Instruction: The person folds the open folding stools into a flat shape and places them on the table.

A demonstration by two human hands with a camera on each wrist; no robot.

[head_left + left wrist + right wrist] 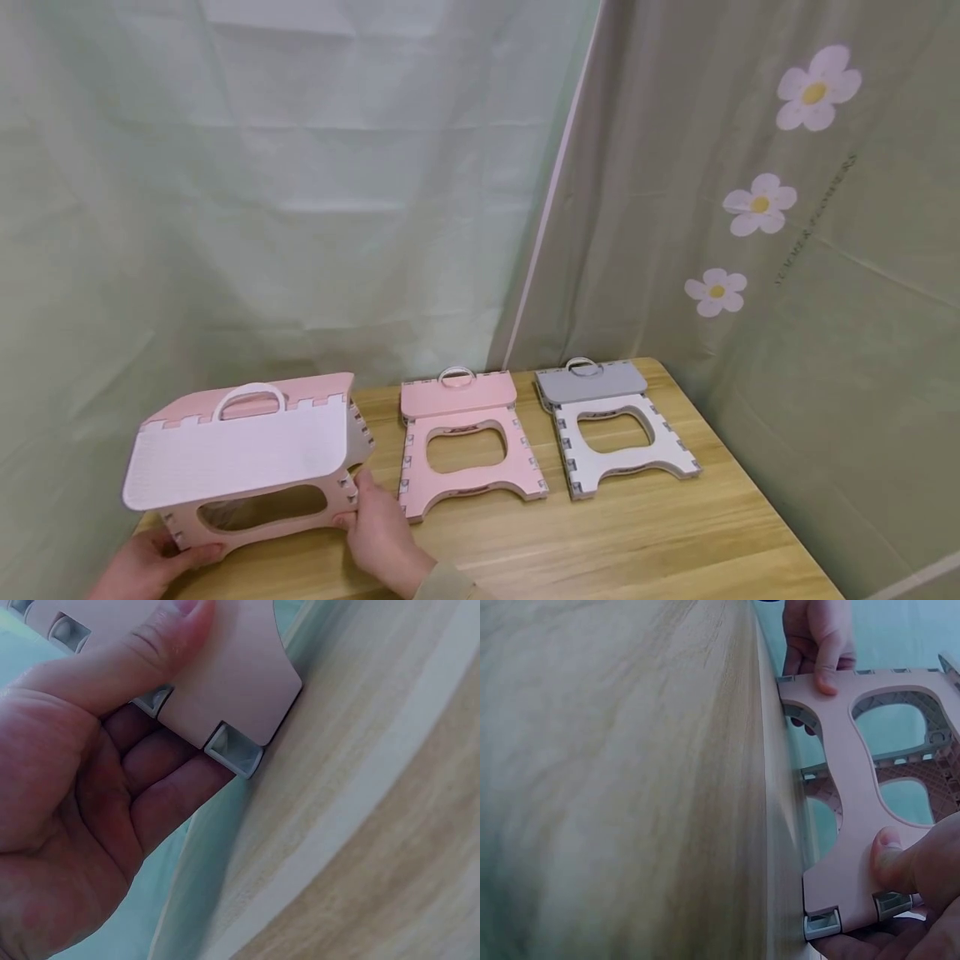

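A folding step stool (240, 454) with a white and pink top and pink legs stands unfolded at the table's left end. Its white carry handle (251, 400) sticks up from the middle of the top. My left hand (153, 562) grips the near left leg low down, thumb on the outer face and fingers behind the edge, as the left wrist view shows. With my right hand (381, 529) I hold the near right leg close to its foot, thumb in front. In the right wrist view both hands hold the same pink leg panel (855, 795).
A pink folding stool (472, 462) lies folded flat right of the unfolded one. Farther right lies a folded grey and white stool (618, 442). All are on the wooden table (600, 542). A pale curtain (337, 208) hangs behind, with a flowered curtain (637, 208) at the right.
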